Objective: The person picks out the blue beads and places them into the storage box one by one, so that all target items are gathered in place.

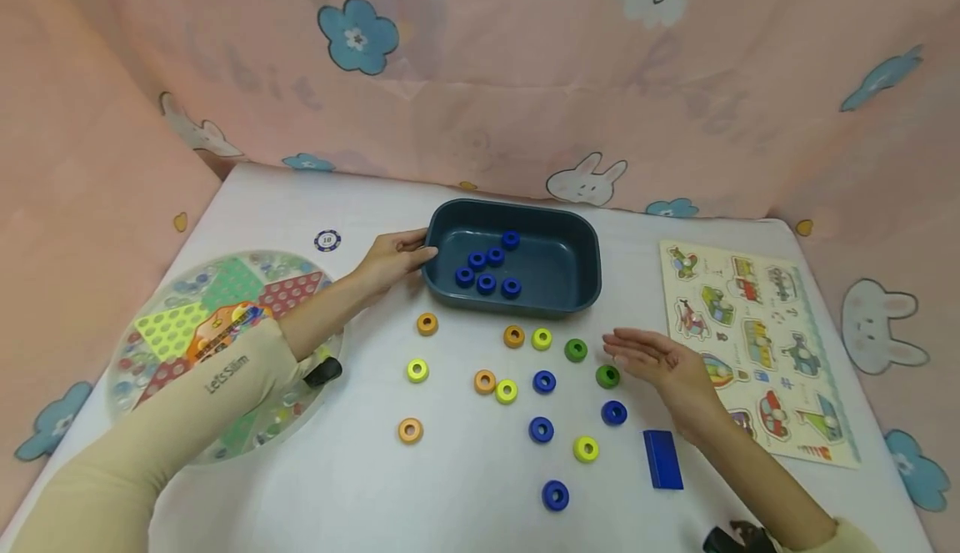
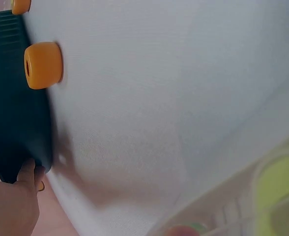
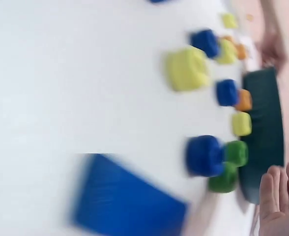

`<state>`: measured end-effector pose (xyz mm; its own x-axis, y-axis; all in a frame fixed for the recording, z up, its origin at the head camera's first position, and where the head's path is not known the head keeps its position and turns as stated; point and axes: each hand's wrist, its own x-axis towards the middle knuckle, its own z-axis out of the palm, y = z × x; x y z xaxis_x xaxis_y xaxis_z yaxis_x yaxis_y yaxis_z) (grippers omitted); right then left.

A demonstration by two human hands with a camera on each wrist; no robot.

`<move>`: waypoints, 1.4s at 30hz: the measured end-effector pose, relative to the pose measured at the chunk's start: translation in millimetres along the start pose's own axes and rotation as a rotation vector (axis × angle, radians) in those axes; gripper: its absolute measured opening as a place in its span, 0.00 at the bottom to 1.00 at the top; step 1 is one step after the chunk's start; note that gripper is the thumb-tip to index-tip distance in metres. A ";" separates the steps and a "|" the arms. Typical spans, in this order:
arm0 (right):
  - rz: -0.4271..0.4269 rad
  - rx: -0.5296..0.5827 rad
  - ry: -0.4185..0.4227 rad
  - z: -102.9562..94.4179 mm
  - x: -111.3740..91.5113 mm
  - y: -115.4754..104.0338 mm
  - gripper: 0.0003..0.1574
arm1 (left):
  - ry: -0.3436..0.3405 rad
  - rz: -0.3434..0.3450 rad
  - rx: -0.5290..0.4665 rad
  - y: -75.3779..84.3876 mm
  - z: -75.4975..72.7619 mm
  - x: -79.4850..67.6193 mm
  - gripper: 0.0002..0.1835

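Note:
A dark teal plastic tray (image 1: 517, 306) stands at the back middle of the table, several blue ring beads (image 1: 486, 283) lying in its left half. My left hand (image 1: 393, 258) grips its left rim, thumb over the edge; the left wrist view shows fingers (image 2: 27, 172) at the tray's corner. With fingers extended and nothing held, my right hand (image 1: 671, 374) hovers beside two green beads (image 1: 576, 350), right of the loose ones. Yellow beads (image 1: 587, 449), orange beads (image 1: 410, 430) and more blue beads (image 1: 555, 495) are scattered in front of the tray.
A blue rectangular block (image 1: 663, 459) lies below my right hand. At right is a picture puzzle board (image 1: 757, 344), partly behind that hand. A round clear-covered game board (image 1: 180, 328) sits under my left forearm, and a poker chip (image 1: 327, 240) lies behind it.

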<state>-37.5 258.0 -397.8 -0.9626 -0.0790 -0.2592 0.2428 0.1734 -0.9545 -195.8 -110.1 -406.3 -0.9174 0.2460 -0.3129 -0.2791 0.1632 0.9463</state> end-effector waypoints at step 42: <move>-0.352 -0.408 -0.070 24.8 111.7 -62.7 0.24 | 0.002 -0.016 -0.003 0.5 3.9 1.0 0.29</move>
<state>-157.2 214.0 -370.6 -0.9636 -0.2637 0.0436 -0.1729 0.4906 -0.8541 -195.8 -106.0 -406.5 -0.9132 0.2417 -0.3281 -0.2949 0.1638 0.9414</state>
